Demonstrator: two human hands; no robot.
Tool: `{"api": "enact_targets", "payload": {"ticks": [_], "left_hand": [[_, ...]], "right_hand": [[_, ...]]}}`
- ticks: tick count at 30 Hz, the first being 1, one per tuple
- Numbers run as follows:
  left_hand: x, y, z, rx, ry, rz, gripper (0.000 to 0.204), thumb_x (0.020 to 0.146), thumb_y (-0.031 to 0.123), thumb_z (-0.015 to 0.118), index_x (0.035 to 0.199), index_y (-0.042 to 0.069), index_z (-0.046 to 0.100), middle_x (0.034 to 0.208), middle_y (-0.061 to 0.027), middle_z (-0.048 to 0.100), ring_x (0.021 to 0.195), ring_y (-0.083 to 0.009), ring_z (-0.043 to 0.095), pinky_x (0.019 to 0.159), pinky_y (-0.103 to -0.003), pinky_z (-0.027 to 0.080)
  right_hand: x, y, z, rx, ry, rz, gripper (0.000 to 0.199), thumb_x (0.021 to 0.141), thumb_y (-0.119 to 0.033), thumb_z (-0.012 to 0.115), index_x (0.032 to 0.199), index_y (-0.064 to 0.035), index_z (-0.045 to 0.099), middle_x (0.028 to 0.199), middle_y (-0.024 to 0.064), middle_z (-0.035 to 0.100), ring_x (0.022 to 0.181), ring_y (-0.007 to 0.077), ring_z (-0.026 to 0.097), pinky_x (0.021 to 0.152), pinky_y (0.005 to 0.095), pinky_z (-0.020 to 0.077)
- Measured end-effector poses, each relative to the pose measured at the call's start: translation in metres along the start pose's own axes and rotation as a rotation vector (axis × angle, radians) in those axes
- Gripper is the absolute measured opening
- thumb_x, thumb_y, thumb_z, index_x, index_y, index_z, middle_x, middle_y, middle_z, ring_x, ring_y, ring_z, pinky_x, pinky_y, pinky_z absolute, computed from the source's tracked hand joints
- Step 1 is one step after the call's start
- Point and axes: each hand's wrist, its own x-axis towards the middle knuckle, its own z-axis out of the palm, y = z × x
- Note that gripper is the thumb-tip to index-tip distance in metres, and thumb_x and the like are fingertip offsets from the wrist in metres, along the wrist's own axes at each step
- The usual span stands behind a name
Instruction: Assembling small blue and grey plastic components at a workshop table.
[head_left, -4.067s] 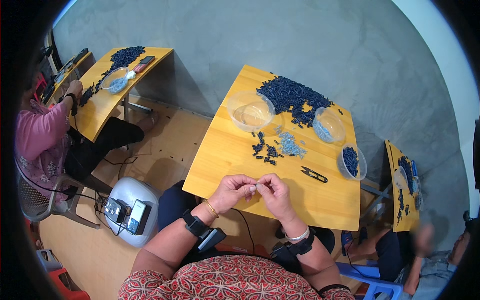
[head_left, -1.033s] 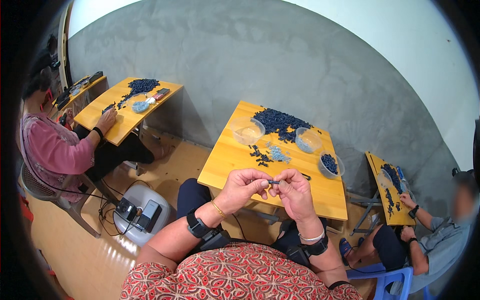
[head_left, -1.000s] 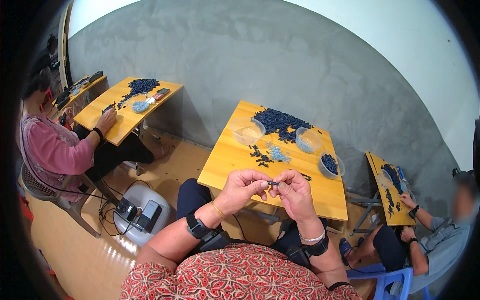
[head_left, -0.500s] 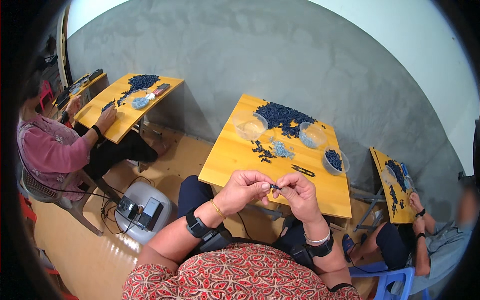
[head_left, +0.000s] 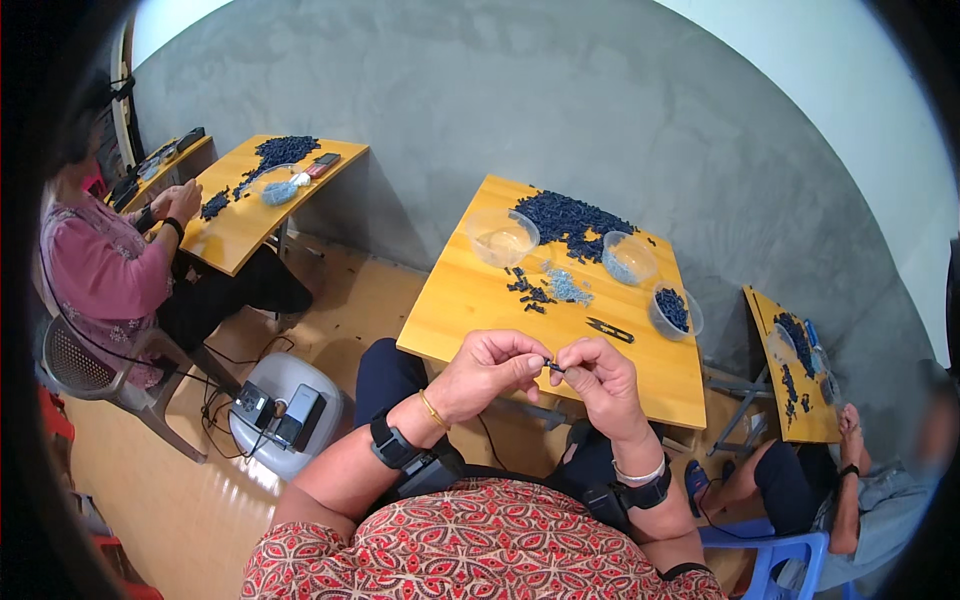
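Note:
Over the near edge of the wooden table, my left hand (head_left: 497,372) and my right hand (head_left: 598,378) meet, fingertips pinched from both sides on one small dark blue piece (head_left: 551,365). Its exact kind is too small to make out, and the fingers cover its ends. Beyond my hands lie a few loose dark blue pieces (head_left: 530,289) and a small heap of light blue bits (head_left: 567,286). Black thread snips (head_left: 610,330) rest to the right of them.
My yellow table (head_left: 440,325) also bears a big dark blue pile (head_left: 570,220), a clear bowl (head_left: 502,238), another bowl (head_left: 628,262) with light blue bits and a tub (head_left: 672,310) of dark pieces. Co-workers sit at tables left and right. A grey stool (head_left: 290,415) holds devices and cables.
Both my hands keep their pinch on the dark blue piece, with small finger shifts. The left co-worker's hands have come together above their table; the right co-worker's hands have drawn together too.

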Motion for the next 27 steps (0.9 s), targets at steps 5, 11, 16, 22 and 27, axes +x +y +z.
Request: {"api": "enact_targets", "payload": {"ticks": [5, 11, 16, 22, 27], "left_hand": [[-0.0010, -0.0038, -0.0032, -0.053, -0.008, -0.002, 0.015, 0.085, 0.010, 0.056, 0.093, -0.003, 0.059, 0.072, -0.0057, 0.058, 0.062, -0.0129, 0.057, 0.058, -0.026, 0.050], [-0.0029, -0.0021, -0.0029, -0.068, -0.015, -0.017, 0.015, 0.084, 0.009, 0.057, 0.093, -0.003, 0.059, 0.072, -0.0069, 0.058, 0.062, -0.0153, 0.059, 0.058, -0.026, 0.050], [-0.0009, -0.0035, -0.0046, -0.058, -0.019, -0.027, 0.015, 0.084, 0.009, 0.056, 0.093, -0.003, 0.059, 0.071, -0.0072, 0.058, 0.062, -0.0155, 0.059, 0.058, -0.026, 0.051], [-0.0008, -0.0038, -0.0048, -0.036, -0.027, -0.027, 0.014, 0.085, 0.007, 0.055, 0.093, -0.003, 0.059, 0.072, -0.0073, 0.058, 0.062, -0.0153, 0.059, 0.058, -0.026, 0.051], [-0.0013, -0.0077, -0.0059, -0.032, -0.039, -0.024, 0.014, 0.085, 0.007, 0.054, 0.093, -0.003, 0.059, 0.072, -0.0075, 0.059, 0.062, -0.0148, 0.059, 0.058, -0.026, 0.051]], "right_hand": [[-0.0014, 0.0041, -0.0005, -0.032, -0.023, 0.007, 0.008, 0.084, 0.003, 0.052, 0.090, -0.0027, 0.052, 0.082, 0.0024, 0.053, 0.074, 0.0094, 0.053, 0.069, 0.0222, 0.0442], [-0.0025, 0.0006, -0.0006, -0.032, -0.009, -0.007, 0.008, 0.084, 0.003, 0.052, 0.090, -0.0025, 0.052, 0.081, 0.0025, 0.053, 0.074, 0.0095, 0.053, 0.069, 0.0221, 0.0443], [-0.0020, 0.0028, -0.0009, -0.053, -0.017, -0.022, 0.009, 0.083, 0.004, 0.052, 0.089, -0.0021, 0.052, 0.081, 0.0029, 0.053, 0.073, 0.0098, 0.053, 0.068, 0.0220, 0.0444], [-0.0022, 0.0057, -0.0014, -0.090, -0.020, -0.035, 0.008, 0.084, 0.004, 0.051, 0.089, -0.0019, 0.051, 0.079, 0.0027, 0.052, 0.073, 0.0098, 0.053, 0.067, 0.0220, 0.0443], [-0.0033, 0.0063, -0.0006, -0.080, -0.010, -0.019, 0.008, 0.083, 0.004, 0.051, 0.089, -0.0023, 0.051, 0.079, 0.0027, 0.053, 0.072, 0.0099, 0.053, 0.066, 0.0222, 0.0442]]}}
